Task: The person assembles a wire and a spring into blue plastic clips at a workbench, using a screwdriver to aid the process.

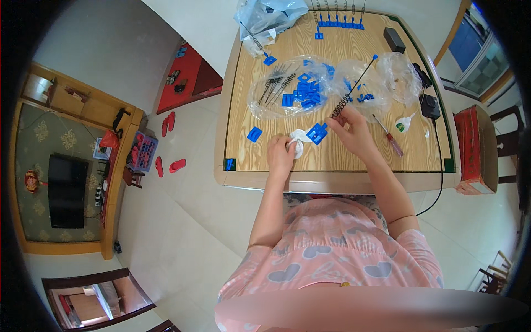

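Observation:
My right hand grips a thin black rod with a coiled spring section. A blue ball tip caps its upper end, and a flat blue square plate sits at its lower end. Near the table's front edge, my left hand is closed on a crumpled white cloth or tissue, just left of the plate. Farther left a loose blue piece lies on the wood. A screwdriver with a reddish clear handle rests right of my right hand.
Beyond my hands, a clear plastic bag holds blue parts and black springs. Two more clear bags lie to its right. Finished-looking blue-based spring rods line the far edge. A black box and a cabled black device sit at right.

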Tool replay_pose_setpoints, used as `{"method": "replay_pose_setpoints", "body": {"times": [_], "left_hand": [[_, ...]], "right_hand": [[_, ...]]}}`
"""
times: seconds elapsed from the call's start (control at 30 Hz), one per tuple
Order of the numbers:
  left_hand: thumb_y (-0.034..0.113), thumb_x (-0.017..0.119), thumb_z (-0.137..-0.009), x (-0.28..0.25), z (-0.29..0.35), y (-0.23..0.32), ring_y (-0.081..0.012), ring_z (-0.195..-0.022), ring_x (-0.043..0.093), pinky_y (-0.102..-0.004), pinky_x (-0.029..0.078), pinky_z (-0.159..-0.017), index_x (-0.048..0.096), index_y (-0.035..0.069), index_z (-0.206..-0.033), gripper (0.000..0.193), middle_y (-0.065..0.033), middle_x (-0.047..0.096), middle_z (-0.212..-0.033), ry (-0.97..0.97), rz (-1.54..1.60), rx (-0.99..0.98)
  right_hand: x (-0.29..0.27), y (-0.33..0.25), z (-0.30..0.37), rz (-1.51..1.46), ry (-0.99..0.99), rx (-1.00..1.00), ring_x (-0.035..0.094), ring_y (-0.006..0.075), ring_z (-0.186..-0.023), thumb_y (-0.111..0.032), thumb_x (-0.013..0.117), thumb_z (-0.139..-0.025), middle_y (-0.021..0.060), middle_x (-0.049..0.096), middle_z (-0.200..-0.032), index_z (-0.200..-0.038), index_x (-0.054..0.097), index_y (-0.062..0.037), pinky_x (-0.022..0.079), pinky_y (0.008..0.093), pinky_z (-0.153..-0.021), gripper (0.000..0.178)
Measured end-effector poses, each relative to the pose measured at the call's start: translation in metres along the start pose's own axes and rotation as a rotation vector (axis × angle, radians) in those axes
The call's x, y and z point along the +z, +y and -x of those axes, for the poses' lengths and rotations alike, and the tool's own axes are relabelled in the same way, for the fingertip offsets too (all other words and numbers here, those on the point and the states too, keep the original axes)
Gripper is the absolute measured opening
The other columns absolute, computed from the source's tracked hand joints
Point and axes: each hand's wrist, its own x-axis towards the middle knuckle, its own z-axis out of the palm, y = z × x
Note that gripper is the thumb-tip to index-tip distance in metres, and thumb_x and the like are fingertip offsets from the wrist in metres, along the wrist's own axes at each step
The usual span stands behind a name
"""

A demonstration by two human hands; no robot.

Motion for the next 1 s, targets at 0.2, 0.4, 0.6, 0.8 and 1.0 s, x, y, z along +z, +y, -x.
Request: {"method": "replay_pose_setpoints", "body": {"times": [0.2, 0.4, 0.6, 0.8, 1.0], "left_hand": [[0.01, 0.061, -0.079, -0.009, -0.001, 0.022, -0.0293, -0.091, 0.054, -0.0387, 0.042, -0.079, 0.063, 0.001, -0.086, 0.012, -0.0136, 0.059, -0.092, 0.282, 0.234, 0.166], [0.015, 0.052, -0.089, -0.029, 0.004, 0.039, -0.0205, -0.075, 0.057, -0.0306, 0.043, -0.066, 0.054, 0.0, -0.088, 0.015, -0.0113, 0.057, -0.081, 0.268, 0.48, -0.122], [0.018, 0.048, -0.093, -0.03, 0.005, 0.029, -0.0126, -0.072, 0.056, -0.0265, 0.043, -0.063, 0.05, 0.003, -0.09, 0.016, -0.0054, 0.058, -0.08, 0.254, 0.729, -0.166], [0.009, 0.05, -0.09, -0.05, 0.011, 0.053, -0.0124, -0.083, 0.058, -0.0259, 0.048, -0.073, 0.053, 0.002, -0.098, 0.011, -0.0059, 0.06, -0.092, -0.126, 1.859, -0.387], [-0.004, 0.053, -0.083, -0.044, 0.017, 0.083, -0.0118, -0.085, 0.058, -0.0215, 0.045, -0.068, 0.044, 0.004, -0.116, 0.035, -0.0068, 0.059, -0.098, -0.005, 1.738, -0.275]], "right_hand": [[0.001, -0.004, -0.009, -0.188, 0.068, -0.087, 0.044, 0.007, -0.063, -0.007, 0.064, -0.08, -0.0015, 0.052, -0.07, -0.086, 0.059, -0.0014, 0.038, 0.0224, -0.057, 0.009], [0.001, -0.014, -0.012, -0.281, 0.04, -0.102, 0.048, 0.0066, -0.068, -0.005, 0.063, -0.081, -0.0009, 0.056, -0.076, -0.088, 0.06, -0.0021, 0.04, 0.0219, -0.062, 0.009], [0.005, -0.021, -0.013, -0.3, 0.018, -0.126, 0.048, 0.0074, -0.068, -0.004, 0.063, -0.081, -0.0005, 0.055, -0.076, -0.087, 0.059, -0.0019, 0.04, 0.0228, -0.063, 0.008], [0.006, -0.016, -0.013, -0.152, 0.046, -0.17, 0.048, 0.009, -0.066, -0.002, 0.064, -0.078, 0.0013, 0.054, -0.072, -0.083, 0.058, -0.0013, 0.039, 0.0232, -0.061, 0.008], [0.024, -0.03, -0.007, -0.137, 0.112, -0.209, 0.048, 0.0104, -0.063, -0.001, 0.065, -0.077, 0.0029, 0.054, -0.07, -0.081, 0.059, -0.001, 0.039, 0.0245, -0.058, 0.007]]}}
